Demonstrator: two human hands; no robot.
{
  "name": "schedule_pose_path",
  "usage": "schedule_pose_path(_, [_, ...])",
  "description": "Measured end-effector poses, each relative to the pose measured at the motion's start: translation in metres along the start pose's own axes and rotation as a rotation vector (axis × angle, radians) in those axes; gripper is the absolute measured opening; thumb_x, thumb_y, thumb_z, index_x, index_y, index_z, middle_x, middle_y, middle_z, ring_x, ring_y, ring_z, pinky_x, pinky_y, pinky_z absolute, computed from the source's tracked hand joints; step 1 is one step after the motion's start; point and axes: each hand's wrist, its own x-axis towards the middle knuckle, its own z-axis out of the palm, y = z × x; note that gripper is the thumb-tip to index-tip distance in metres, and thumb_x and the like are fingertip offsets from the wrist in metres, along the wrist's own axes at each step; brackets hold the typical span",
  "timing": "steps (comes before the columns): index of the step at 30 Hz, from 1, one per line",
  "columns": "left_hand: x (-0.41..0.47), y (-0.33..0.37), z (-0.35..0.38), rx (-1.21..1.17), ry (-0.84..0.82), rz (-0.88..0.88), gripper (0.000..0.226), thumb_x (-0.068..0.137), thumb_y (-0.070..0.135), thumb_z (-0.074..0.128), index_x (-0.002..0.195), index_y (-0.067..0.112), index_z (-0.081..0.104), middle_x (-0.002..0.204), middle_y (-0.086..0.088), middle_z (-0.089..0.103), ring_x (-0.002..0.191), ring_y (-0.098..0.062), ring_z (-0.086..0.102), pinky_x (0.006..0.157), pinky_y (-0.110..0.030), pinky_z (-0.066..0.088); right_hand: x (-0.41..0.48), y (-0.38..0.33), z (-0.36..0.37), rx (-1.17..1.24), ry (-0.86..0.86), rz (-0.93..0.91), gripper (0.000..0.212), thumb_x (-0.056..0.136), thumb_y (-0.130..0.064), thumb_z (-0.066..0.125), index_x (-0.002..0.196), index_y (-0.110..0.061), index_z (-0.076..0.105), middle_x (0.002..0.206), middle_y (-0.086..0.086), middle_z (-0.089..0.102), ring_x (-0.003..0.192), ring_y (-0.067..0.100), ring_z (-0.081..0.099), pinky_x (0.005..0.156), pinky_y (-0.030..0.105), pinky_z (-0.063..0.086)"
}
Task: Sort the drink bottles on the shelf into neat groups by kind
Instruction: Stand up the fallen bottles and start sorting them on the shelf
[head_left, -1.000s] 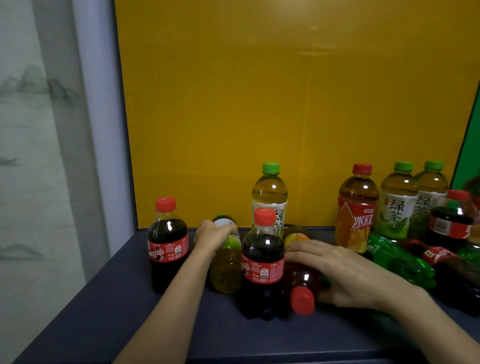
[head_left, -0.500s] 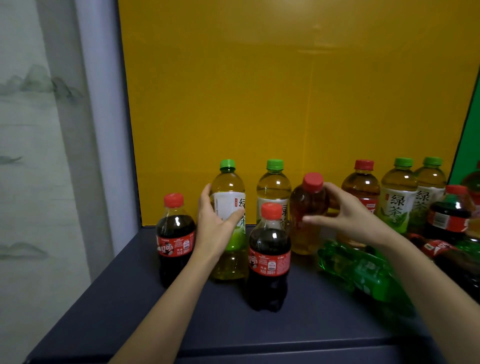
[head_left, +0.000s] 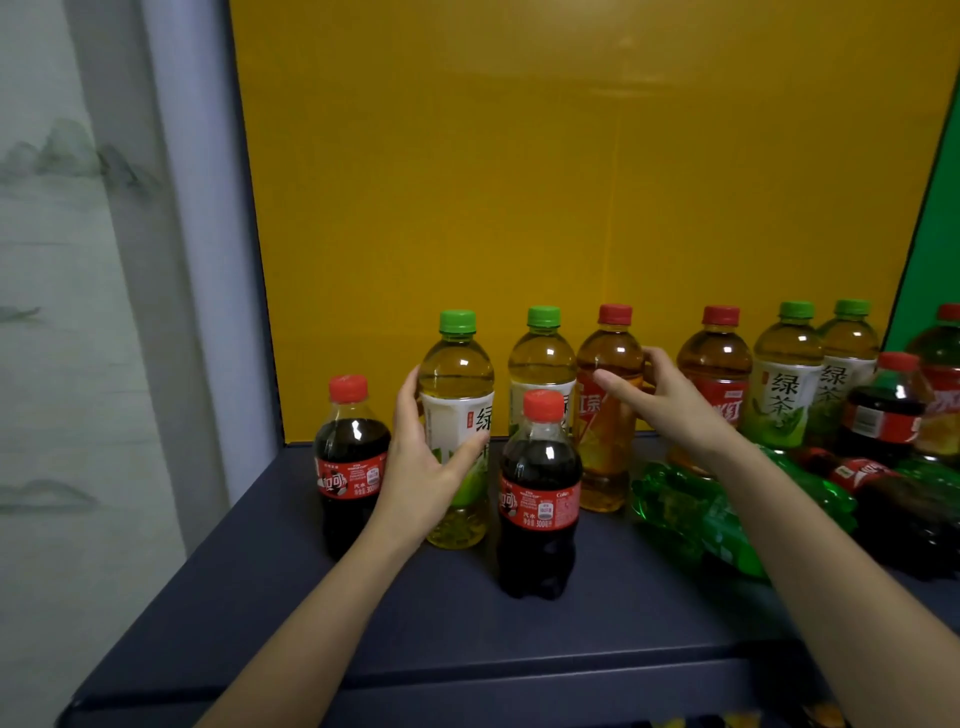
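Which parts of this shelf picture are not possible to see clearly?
Head view only:
- Second green tea bottle: label half hidden behind the front cola bottle.
- Lying green soda bottles: partly covered by the right hand and forearm; count unclear.
- Bottles at the far right: cut off by the frame edge.
- Left hand hides part of its green tea bottle's label.

Both forearms bare, reaching forward and up from the bottom edge. Left hand: palm turned right, thumb to the front, fingers curled behind, wrapped around a green-cap bottle at label height; bottle upright. Right hand: wrist angled left, thumb and fingers spread around the shoulder of a red-cap bottle, gripping loosely; that bottle also upright.
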Motion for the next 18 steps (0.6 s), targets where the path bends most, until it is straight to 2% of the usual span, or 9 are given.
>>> schedule_pose_path(6, [-0.004,0.002,-0.003,0.041,-0.009,-0.025,0.088,0.081,0.021,0.068,0.148,0.025,0.011,0.151,0.005,0.029,0.136,-0.009,0.032,0.11,-0.036,0.035,-0.005,-0.009,0.0,-0.018,-0.047,0.041,0.062,0.085,-0.043,0.056,0.137,-0.019,0.032,0.125,0.0,0.052,0.112,0.017,0.051,0.092,0.034,0.045])
schedule_pose_path(8, [-0.009,0.005,-0.005,0.021,-0.017,-0.036,0.082,0.084,0.019,0.065,0.148,0.026,0.013,0.15,0.008,0.03,0.134,-0.005,0.033,0.111,-0.034,0.034,-0.01,-0.012,-0.003,-0.07,-0.065,0.036,0.063,0.088,-0.039,0.056,0.141,-0.018,0.028,0.132,0.001,0.049,0.111,0.014,0.049,0.092,0.031,0.043])
schedule_pose_path(10, [-0.016,0.011,-0.007,-0.03,-0.022,-0.046,0.076,0.087,0.014,0.06,0.147,0.027,0.016,0.148,0.009,0.032,0.131,-0.002,0.035,0.109,-0.029,0.034,-0.017,-0.011,-0.011,-0.166,-0.04,0.008,0.062,0.09,-0.035,0.055,0.142,-0.018,0.028,0.139,0.001,0.045,0.12,0.016,0.047,0.097,0.033,0.042])
schedule_pose_path(12, [-0.027,0.016,-0.009,-0.051,-0.008,-0.053,0.07,0.088,0.011,0.057,0.146,0.028,0.02,0.149,0.008,0.031,0.133,-0.005,0.034,0.11,-0.03,0.032,-0.029,-0.009,-0.022,-0.238,-0.002,-0.037,0.051,0.092,-0.029,0.054,0.139,-0.018,0.036,0.138,0.0,0.046,0.122,0.016,0.047,0.096,0.031,0.042])
schedule_pose_path(14, [-0.04,0.021,-0.012,0.007,0.047,0.025,0.061,0.088,0.007,0.057,0.139,0.028,0.032,0.145,0.009,0.036,0.132,-0.008,0.037,0.11,-0.033,0.034,-0.043,-0.005,-0.037,-0.264,0.038,-0.084,0.036,0.093,-0.022,0.052,0.129,-0.02,0.048,0.128,-0.003,0.052,0.116,0.013,0.051,0.091,0.028,0.043])
schedule_pose_path(18, [-0.058,0.038,-0.01,0.193,0.181,0.372,0.03,0.088,0.005,0.057,0.114,0.017,0.053,0.117,0.013,0.05,0.112,-0.009,0.052,0.095,-0.028,0.046,-0.067,0.007,-0.072,-0.273,0.101,-0.114,0.021,0.093,-0.015,0.052,0.112,-0.02,0.059,0.112,-0.005,0.06,0.102,0.008,0.057,0.077,0.017,0.043])
